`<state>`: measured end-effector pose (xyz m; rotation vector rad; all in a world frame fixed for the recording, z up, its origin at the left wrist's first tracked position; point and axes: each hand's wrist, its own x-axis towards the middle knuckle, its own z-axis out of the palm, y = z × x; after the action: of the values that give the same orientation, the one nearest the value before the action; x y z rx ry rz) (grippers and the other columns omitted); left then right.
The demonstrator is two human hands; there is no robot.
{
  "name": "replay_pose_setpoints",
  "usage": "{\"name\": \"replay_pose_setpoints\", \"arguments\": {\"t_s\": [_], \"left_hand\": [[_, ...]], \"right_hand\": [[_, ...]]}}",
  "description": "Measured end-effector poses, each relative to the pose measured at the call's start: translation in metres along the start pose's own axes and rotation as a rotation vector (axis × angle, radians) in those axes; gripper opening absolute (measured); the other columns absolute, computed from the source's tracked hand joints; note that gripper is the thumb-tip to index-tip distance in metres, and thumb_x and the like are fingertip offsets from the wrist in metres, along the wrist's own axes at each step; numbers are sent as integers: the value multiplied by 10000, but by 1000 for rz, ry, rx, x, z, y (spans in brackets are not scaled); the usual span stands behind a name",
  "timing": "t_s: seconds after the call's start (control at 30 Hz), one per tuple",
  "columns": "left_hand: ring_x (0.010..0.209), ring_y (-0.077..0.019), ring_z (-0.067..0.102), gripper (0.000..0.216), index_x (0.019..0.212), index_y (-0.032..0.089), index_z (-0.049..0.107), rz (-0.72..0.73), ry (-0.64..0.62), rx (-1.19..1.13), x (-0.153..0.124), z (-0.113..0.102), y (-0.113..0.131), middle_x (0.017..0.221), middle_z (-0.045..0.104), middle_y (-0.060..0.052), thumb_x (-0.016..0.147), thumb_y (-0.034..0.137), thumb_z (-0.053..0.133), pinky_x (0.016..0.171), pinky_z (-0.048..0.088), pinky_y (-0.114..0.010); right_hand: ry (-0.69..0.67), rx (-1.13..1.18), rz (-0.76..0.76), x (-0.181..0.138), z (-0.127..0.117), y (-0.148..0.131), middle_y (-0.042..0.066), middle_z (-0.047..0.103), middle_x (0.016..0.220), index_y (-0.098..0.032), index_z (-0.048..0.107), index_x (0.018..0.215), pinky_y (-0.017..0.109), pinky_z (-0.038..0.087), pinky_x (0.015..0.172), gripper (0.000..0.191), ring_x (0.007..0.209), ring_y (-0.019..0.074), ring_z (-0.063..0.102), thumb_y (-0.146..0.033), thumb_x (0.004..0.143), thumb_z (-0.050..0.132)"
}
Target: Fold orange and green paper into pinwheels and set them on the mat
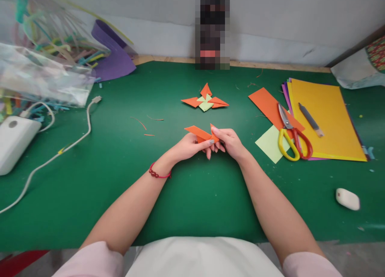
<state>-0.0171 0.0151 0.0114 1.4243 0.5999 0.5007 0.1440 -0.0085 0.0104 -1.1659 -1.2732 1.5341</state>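
Both of my hands meet over the middle of the green table (195, 189), pinching a folded orange paper piece (198, 132). My left hand (189, 146) grips it from below and the left, thumb on top. My right hand (230, 142) pinches its right end with fingers closed. A red bead bracelet (158, 173) circles my left wrist. Farther back lies a folded paper star (206, 102), orange points around a pale green centre.
Right of my hands: an orange strip (266, 104), a pale green square (270, 144), yellow-handled scissors (290, 138), a craft knife (311, 120) on stacked coloured sheets (331, 128), and a white eraser (347, 199). Left: a white charger (13, 142) with cable (60, 150) and a bag of paper strips (45, 68).
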Motion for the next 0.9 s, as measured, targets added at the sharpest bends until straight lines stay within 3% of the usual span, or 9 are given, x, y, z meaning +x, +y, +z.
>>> {"name": "replay_pose_setpoints", "arguments": {"t_s": [0.23,0.37,0.53,0.6,0.77,0.9], "left_hand": [[605,-131,627,324,660,135,596,1,18,-34,3,1,-2,589,652,-32,841,396,535,672,511,-251],[639,-136,632,271,657,134,592,-1,38,-37,3,2,0,599,648,-31,820,347,552,689,508,-256],[612,-109,615,185,835,131,591,-33,28,-79,2,3,2,682,657,-20,761,295,634,658,490,-242],[615,-106,612,203,842,133,589,-40,28,-75,2,4,2,662,644,-12,762,313,639,651,481,-235],[607,-117,608,300,807,127,568,-59,61,-104,3,5,0,661,634,-23,762,417,630,609,472,-236],[570,-103,602,353,764,123,560,-56,73,-110,4,4,-4,682,629,-25,773,473,602,580,467,-228]], "right_hand": [[75,-78,-69,-2,6,-1,-35,466,363,-192,464,435,218,381,399,539,355,75,436,-621,750,548],[64,-61,-56,-1,5,1,-38,480,378,-191,486,460,222,354,380,495,345,72,407,-586,739,592],[281,105,-122,5,0,7,-67,290,309,-216,332,392,233,305,360,564,312,73,350,-551,789,553],[307,123,-134,6,-1,7,-74,244,310,-221,307,398,236,302,362,569,316,78,351,-553,789,555],[238,-27,-85,4,4,4,-47,408,373,-201,422,438,232,289,355,540,341,64,340,-631,717,589],[224,-64,-89,2,8,0,-41,432,389,-195,439,452,229,322,376,543,356,65,361,-650,715,575]]}}
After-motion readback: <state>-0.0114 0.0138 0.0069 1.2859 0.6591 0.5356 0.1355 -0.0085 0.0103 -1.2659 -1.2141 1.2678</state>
